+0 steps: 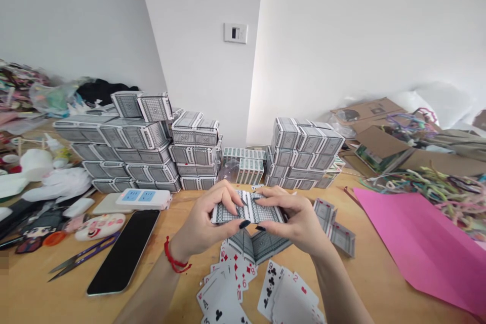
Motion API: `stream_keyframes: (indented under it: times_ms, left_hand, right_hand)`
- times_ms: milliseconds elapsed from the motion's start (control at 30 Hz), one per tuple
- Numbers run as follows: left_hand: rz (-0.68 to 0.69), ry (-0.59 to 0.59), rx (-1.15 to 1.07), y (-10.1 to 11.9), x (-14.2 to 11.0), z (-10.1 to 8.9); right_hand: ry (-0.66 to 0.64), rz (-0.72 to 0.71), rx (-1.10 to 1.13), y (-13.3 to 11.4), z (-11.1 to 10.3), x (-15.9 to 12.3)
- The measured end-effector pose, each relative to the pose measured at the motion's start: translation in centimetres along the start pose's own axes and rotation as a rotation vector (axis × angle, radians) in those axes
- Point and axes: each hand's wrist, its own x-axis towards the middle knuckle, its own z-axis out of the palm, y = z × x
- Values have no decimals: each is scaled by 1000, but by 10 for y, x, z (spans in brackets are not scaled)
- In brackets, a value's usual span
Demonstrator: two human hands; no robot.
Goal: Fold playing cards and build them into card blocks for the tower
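**Card piece lies crosswise, one hand at each end**

The grey-patterned card piece is held above the bench, its long axis running from nine to three o'clock. The left hand has the nine o'clock end and the right hand the three o'clock end, so both are equally near. Each hand is half curled, with thumb at the near edge and fingers over the top, gripping the piece. It shows white borders and a white band in the middle, where two card backs seem to meet; whether they are joined, I cannot tell. Toward six o'clock lies a folded patterned piece, then loose cards, face up.
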Motion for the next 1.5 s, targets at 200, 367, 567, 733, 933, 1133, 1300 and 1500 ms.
stream_keyframes:
  times_ms: [200,367,567,733,933,1133,1300,1500]
  left_hand:
    - [-76,-36,147,-1,1,-6]
    - [-83,-59,195,-3,0,-8]
    - [27,-81,216,-2,-3,-9]
    - [17,-139,195,2,-4,-9]
    - [-2,-152,184,4,-4,-8]
    - [-13,-149,180,4,-4,-7]
    - [-31,-166,159,5,-5,-8]
    - [-113,-131,119,0,-2,-5]
  right_hand:
    - [34,-39,-44,-5,-1,-1]
    - [9,-37,-68,-6,-3,-1]
    - [-25,-40,-41,-5,-3,-2]
    - [-34,-27,-11,-6,-2,-3]
    - [-17,-32,24,-7,-2,-3]
    - [-4,-48,32,-8,-1,-3]
    - [-4,-51,33,-8,-1,-3]
    - [39,61,107,-6,9,0]
